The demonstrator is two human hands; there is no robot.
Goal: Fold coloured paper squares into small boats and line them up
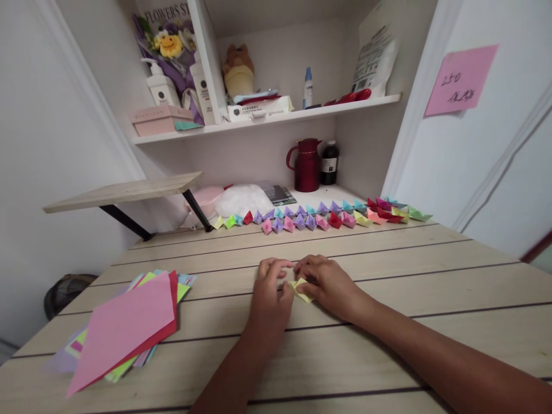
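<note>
Up and left of the red jug (307, 167), we read "FLOWERS ST" on the pale sheet (166, 12) behind the flowers (169, 45). Up and right of the jug, we read "250" handwritten on the pink note (476, 72); its lower line we cannot decipher.

The right hand (328, 283) holds a folded yellow paper (305, 291); the left hand (271, 293) curls just beside it. Beyond the grip stand rows of paper boats (311, 222); to its left lies a stack of coloured sheets (125, 325).
</note>
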